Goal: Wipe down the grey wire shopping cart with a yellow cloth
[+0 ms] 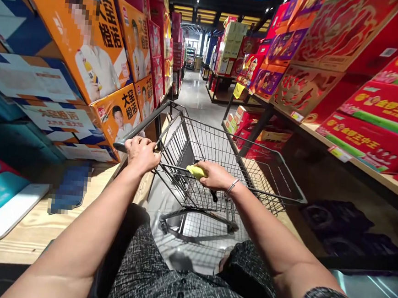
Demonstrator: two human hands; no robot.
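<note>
A black wire shopping cart stands in front of me, turned so its long side faces my body. My left hand has its fingers curled over the cart's frame near the end of the dark handle. In my right hand is a bunched yellow-green cloth, pressed against the near top rail of the basket. The fingertips of that hand are partly hidden behind the cloth. No goods show inside the basket.
Stacked orange drink cartons rise on the left above a wooden ledge, where a blurred blue object lies. Red boxes fill a shelf on the right. A grey-floored aisle runs away beyond the cart.
</note>
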